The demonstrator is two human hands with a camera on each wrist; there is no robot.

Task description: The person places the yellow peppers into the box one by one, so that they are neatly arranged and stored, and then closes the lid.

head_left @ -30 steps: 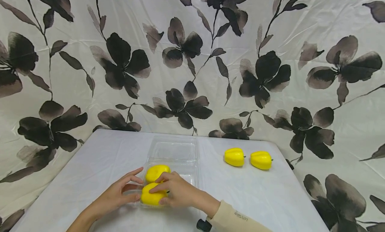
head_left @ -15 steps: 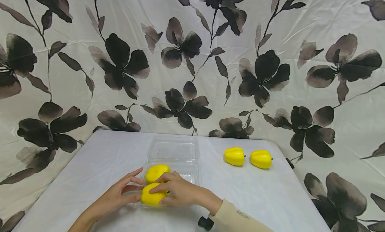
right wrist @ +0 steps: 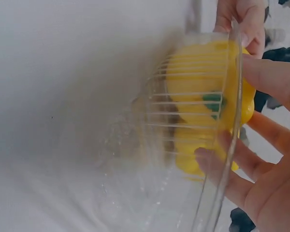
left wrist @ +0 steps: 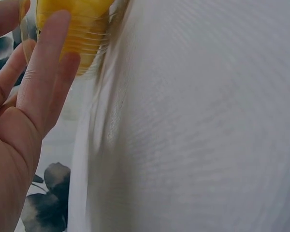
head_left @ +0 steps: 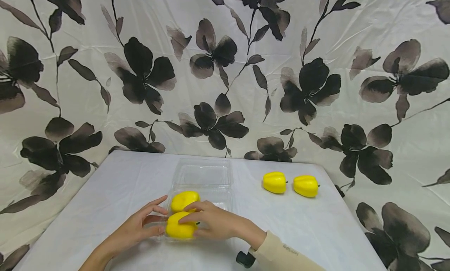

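Observation:
Two yellow bell peppers lie side by side in the left part of a clear plastic clamshell container point(head_left: 228, 202), whose lid point(head_left: 202, 176) is folded back. My right hand point(head_left: 219, 222) is over the front bell pepper point(head_left: 181, 228), its fingers spread and loosely bent at the stem end; the right wrist view shows the thumb point(right wrist: 268, 77) by the container rim. The back bell pepper point(head_left: 183, 200) is partly covered by that hand. At the container's left side is my left hand point(head_left: 135, 226), fingers extended; in the left wrist view the fingertips point(left wrist: 58, 24) lie against the clear wall.
Two more yellow bell peppers point(head_left: 274, 182) point(head_left: 306, 186) lie at the back right of the white-covered table point(head_left: 291, 232). A floral curtain point(head_left: 225, 68) hangs behind the table. A small black object point(head_left: 245, 259) sits at the right cuff.
My right hand has shifted slightly right, its fingers sliding back across the front bell pepper. That pepper has moved a touch to the right. The left hand stays by the container.

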